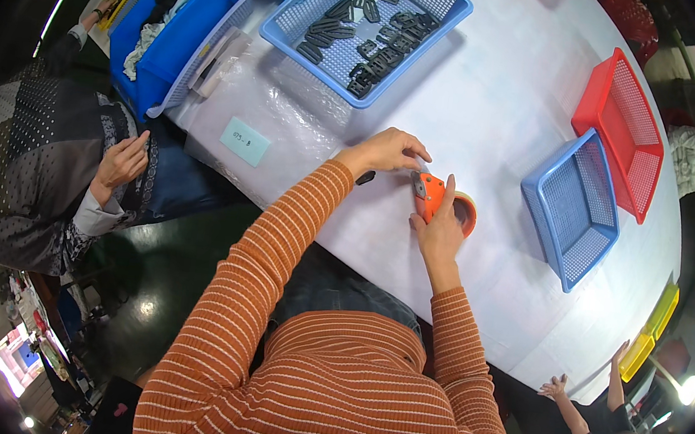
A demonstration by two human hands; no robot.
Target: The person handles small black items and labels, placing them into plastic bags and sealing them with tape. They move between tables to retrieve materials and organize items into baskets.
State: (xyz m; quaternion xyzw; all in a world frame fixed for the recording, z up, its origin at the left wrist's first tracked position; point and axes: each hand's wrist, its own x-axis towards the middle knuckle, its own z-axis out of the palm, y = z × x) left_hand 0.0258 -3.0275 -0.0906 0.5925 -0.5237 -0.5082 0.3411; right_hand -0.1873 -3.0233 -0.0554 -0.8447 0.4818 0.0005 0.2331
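My right hand (441, 241) is wrapped round an orange tape dispenser (428, 191), its index finger laid along the body. A tape roll (466, 215) shows at the dispenser's right side. At the dispenser's front end, the fingers of my left hand (386, 151) are pinched together. Whatever they grip is too small to make out; it may be the tape's end. A small black piece (365, 177) lies on the white table just under my left wrist, partly hidden. Above my hands, a light blue basket (461, 12) holds several black plastic buckles and long black pieces.
To the right stand a blue basket (570, 207) and a red basket (619, 134). A light blue card (244, 141) lies at the left on clear plastic sheeting. Beyond it is a deep blue bin (181, 54) with cloth inside. One person sits close on my left; others are at the right.
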